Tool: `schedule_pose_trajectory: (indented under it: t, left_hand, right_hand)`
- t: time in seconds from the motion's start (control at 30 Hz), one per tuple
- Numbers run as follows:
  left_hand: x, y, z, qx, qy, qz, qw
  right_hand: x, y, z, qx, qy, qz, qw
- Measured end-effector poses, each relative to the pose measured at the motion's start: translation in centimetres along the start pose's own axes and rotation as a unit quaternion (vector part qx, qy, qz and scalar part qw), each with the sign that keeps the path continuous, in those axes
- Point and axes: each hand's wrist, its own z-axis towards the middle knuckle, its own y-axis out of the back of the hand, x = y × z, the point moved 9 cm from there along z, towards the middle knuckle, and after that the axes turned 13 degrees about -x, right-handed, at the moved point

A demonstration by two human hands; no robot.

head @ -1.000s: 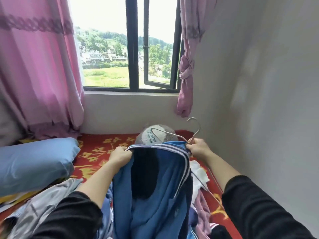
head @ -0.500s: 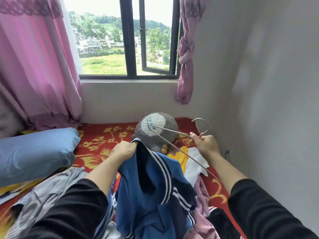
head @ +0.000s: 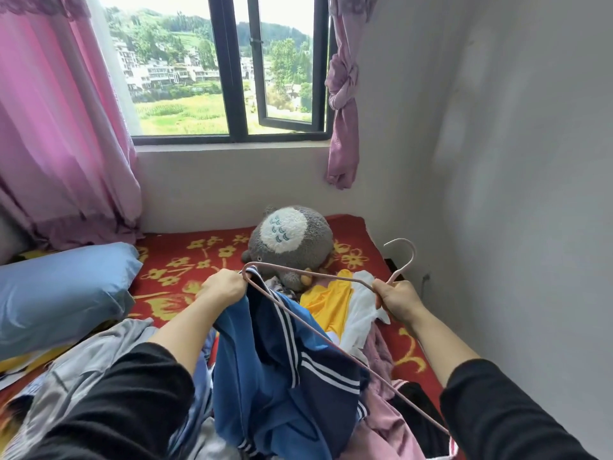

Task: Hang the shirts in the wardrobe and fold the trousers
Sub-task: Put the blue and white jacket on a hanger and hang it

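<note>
- Head view: we see the left hand point(head: 222, 287) with its fingers curled tight on the top edge of the blue shirt with a navy collar and white stripes point(head: 265, 376), bunching the cloth right at the rounded left end of the thin pale pink hanger point(head: 403, 269).
- The right hand point(head: 398, 300) has its fingers wrapped round the hanger's neck just below the hook, which points up and away from us.
- The shirt hangs from the left hand above the bed, draped over the long lower bar of the hanger. We cannot tell whether the hanger end is already inside the neck opening.
- Under it lie a yellow and white garment point(head: 331, 300), a dusty pink garment point(head: 391, 426) and a grey garment point(head: 83, 353), spread over the red blanket with yellow flowers point(head: 185, 260).
- A grey and white plush toy point(head: 292, 240) sits beyond the hands and a light blue pillow point(head: 59, 290) lies to the left. No wardrobe is in sight.
- We judge the step in hand to be threading the hanger into the shirt. To do it well, we would hold the collar open with the left hand and slide one hanger shoulder in through the neck.
- Then we would tip the hanger so the other shoulder follows, without stretching the collar.
- The loose cloth could slip off the smooth bar, so we would lift by the hook only once both shoulders sit evenly.
</note>
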Motion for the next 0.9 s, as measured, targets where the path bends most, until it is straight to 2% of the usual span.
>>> schedule_pose_trajectory:
  t: [0.2, 0.37, 0.43, 0.57, 0.63, 0.7, 0.8, 0.87, 0.9]
  left_hand:
    - [3.7, 0.9, -0.4, -0.004, 0.041, -0.026, 0.999]
    - [2.4, 0.5, -1.6, -0.001, 0.030, -0.037, 0.999]
    - [1.5, 0.4, -2.3, -0.005, 0.024, -0.035, 0.999]
    - [1.7, 1.2, -3.0, -0.023, 0.018, -0.007, 1.000]
    - [1.6, 1.7, -3.2, -0.021, 0.002, -0.034, 0.999]
    - [-0.4, 2.3, -4.0, -0.007, -0.068, -0.105, 0.992]
    - [-4.0, 2.1, -7.0, 0.068, -0.187, -0.146, 0.969]
    - [-4.2, 0.7, -9.2, 0.182, -0.225, -0.087, 0.953]
    - [-3.2, -0.1, -10.0, 0.251, -0.208, -0.059, 0.943]
  right_hand:
    - [-1.6, -0.9, -0.2, 0.021, 0.020, -0.074, 0.997]
    - [0.4, -6.3, -2.7, 0.073, 0.055, -0.079, 0.993]
    - [1.3, -8.2, -3.8, 0.043, 0.074, -0.112, 0.990]
    - [2.9, -8.8, -4.3, -0.071, 0.111, -0.195, 0.972]
    - [3.3, -9.4, -4.5, -0.071, 0.130, -0.197, 0.969]
    - [3.4, -11.0, -5.1, -0.032, 0.144, -0.177, 0.973]
    - [2.5, -13.4, -6.2, 0.019, 0.109, -0.119, 0.987]
    - [1.9, -13.6, -6.3, 0.019, 0.069, -0.073, 0.995]
    - [1.8, -13.5, -6.3, 0.017, 0.064, -0.052, 0.996]
